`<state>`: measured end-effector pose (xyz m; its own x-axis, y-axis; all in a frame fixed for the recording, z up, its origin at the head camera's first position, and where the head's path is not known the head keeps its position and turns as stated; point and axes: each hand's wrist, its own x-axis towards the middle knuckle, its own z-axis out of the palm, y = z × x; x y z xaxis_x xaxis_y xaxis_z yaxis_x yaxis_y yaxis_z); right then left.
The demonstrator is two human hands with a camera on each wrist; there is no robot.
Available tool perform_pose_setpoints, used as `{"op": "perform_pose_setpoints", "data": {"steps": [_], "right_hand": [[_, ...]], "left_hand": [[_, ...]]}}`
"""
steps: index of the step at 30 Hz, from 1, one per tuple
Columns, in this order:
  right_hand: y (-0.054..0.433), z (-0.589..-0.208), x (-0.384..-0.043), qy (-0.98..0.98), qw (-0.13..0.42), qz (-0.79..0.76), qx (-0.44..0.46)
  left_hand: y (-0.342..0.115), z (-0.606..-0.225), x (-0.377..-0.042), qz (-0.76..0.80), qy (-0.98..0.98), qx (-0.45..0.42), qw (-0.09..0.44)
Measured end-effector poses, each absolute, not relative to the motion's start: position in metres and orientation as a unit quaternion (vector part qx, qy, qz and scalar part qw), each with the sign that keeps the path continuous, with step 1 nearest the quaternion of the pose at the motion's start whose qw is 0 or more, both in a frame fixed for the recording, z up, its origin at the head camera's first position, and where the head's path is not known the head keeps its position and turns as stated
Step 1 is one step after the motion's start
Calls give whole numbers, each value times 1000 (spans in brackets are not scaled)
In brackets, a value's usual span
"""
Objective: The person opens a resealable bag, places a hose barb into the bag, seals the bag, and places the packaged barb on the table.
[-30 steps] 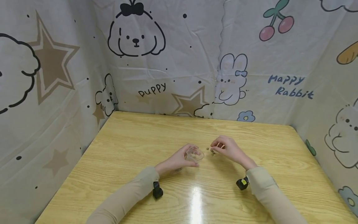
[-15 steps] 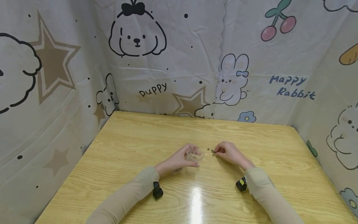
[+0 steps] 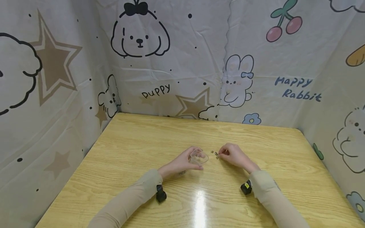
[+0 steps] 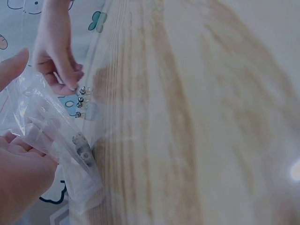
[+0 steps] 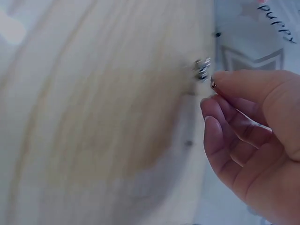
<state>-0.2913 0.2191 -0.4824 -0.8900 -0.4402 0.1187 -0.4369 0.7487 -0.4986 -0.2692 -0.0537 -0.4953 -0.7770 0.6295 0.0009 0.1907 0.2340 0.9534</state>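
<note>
My left hand (image 3: 182,161) holds a clear plastic bag (image 3: 198,157), its mouth spread toward the right hand. In the left wrist view, small metal pieces (image 4: 82,150) show through the lower part of the bag (image 4: 47,112), with the thumb above and the other fingers below. Just right of the bag, a few small shiny metal pieces (image 3: 216,154) lie grouped on the table. Beside that group my right hand (image 3: 235,156) pinches one small metal piece (image 5: 213,85) between thumb and index finger; its exact kind is too small to tell. The other fingers curl loosely.
The wood-grain table (image 3: 142,136) spreads around both hands. A printed cloth (image 3: 182,63) with cartoon figures hangs behind it and along both sides. Each wrist wears a small black camera, such as the left wrist camera (image 3: 161,194).
My right hand has moved slightly right and down, and its thumb and index finger have come together in a pinch at the metal pieces. The left hand and bag have stayed in place.
</note>
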Motion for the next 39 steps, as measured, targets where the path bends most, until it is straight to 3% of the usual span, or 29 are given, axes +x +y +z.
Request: {"op": "perform_pose_setpoints", "data": {"steps": [8, 18, 27, 39], "right_hand": [[191, -444, -275, 913, -43, -286, -289], [158, -413, -255, 871, -43, -315, -376], [181, -427, -271, 883, -51, -331, -330], [212, -469, -295, 928, -3, -285, -241]], "left_hand": [[-53, -495, -269, 558, 760, 268, 198], [-56, -494, -268, 557, 757, 273, 206], [-54, -495, -268, 560, 755, 276, 202], [-51, -494, -268, 555, 765, 265, 192]]}}
